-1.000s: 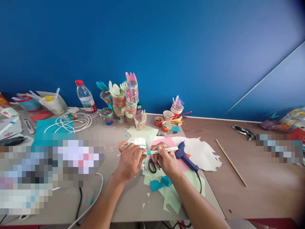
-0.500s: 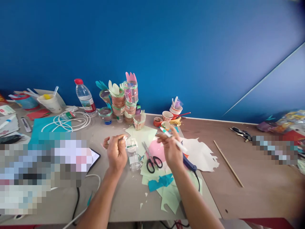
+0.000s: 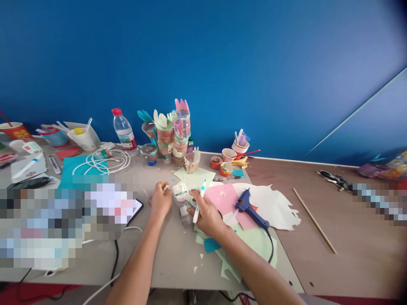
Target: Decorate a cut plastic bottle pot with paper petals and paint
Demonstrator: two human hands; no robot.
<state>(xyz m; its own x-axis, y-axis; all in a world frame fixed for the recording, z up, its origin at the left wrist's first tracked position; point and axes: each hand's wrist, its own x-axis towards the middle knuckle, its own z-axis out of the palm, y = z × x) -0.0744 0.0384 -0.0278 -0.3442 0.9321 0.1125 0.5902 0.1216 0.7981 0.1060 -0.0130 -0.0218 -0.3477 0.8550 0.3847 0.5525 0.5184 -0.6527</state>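
Note:
My right hand (image 3: 210, 216) is closed on a white marker (image 3: 196, 209), which stands nearly upright with its teal end up. My left hand (image 3: 160, 201) is closed, and a small white thing shows at its fingertips, too small to name. Between the hands lies a clear plastic container (image 3: 185, 215) with a white label; a whitish labelled piece (image 3: 180, 192) sits just behind it. Beneath my right hand are green paper pieces and most of the scissors, hidden but for a bit of black handle. A blue glue gun (image 3: 251, 207) rests to the right on pink paper (image 3: 222, 197).
Decorated plastic cups (image 3: 165, 137) are stacked by the blue wall, beside a red-capped bottle (image 3: 124, 133). Small paper cups (image 3: 228, 155) stand at the back. A wooden stick (image 3: 314, 221) lies right, a coiled white cable (image 3: 100, 163) left. White cut paper (image 3: 276, 207) spreads behind the glue gun.
My right hand has moved left and tipped the marker more upright, now covering the scissors and uncovering the glue gun. My left hand stays closed near the same spot. The view has shifted slightly left.

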